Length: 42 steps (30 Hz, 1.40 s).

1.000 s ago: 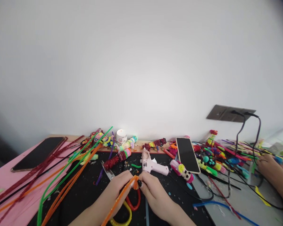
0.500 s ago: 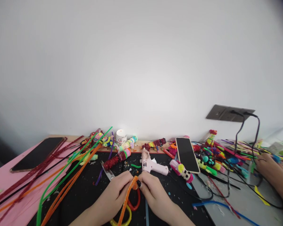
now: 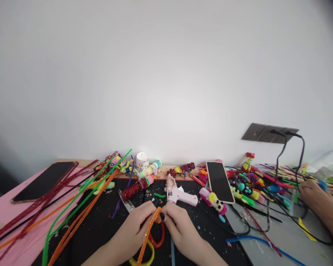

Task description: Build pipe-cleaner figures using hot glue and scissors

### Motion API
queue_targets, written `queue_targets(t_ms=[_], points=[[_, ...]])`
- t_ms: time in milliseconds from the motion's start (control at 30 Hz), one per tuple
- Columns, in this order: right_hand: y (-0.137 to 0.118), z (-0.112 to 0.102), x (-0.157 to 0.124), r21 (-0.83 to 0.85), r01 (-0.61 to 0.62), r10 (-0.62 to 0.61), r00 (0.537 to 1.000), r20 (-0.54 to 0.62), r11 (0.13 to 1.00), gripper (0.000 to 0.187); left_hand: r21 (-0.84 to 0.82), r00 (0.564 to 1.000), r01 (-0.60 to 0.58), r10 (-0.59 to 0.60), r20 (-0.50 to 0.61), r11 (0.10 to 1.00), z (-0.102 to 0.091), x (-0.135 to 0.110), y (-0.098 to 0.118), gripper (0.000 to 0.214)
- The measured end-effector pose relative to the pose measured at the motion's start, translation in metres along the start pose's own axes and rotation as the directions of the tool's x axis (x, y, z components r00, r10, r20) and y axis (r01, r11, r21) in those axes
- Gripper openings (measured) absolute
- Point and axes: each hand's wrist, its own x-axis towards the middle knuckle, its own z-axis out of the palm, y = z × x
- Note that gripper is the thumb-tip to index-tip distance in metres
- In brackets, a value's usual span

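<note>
An orange pipe cleaner is pinched between my two hands, its upper end bent over at the fingertips and its long tail hanging toward me. My left hand grips it from the left, fingers closed. From the right, my right hand closes on the bent end, a dark-nailed thumb showing. Beneath the hands lie scissors with a red and yellow handle, blades partly hidden by my left hand. A white glue gun rests just beyond my fingers, beside a dark red wrapped figure.
Long green and orange pipe cleaners stretch across the left, near a phone on pink paper. A second phone lies right of the glue gun. Black cables hang from a wall socket. Another person's hand is among craft pieces at right.
Hardly anything differs. The orange pipe cleaner's hanging tail has shifted slightly left, while both my hands stay closed at nearly the same spot.
</note>
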Motion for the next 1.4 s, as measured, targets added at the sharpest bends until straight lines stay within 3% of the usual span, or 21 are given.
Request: queue_targets(t_ms=[1400], points=[[-0.001, 0.002, 0.000, -0.019, 0.013, -0.014, 1.000, -0.014, 1.000, 0.020, 0.044, 1.000, -0.023, 0.023, 0.006, 0.999, -0.004, 0.000, 0.011, 0.026]])
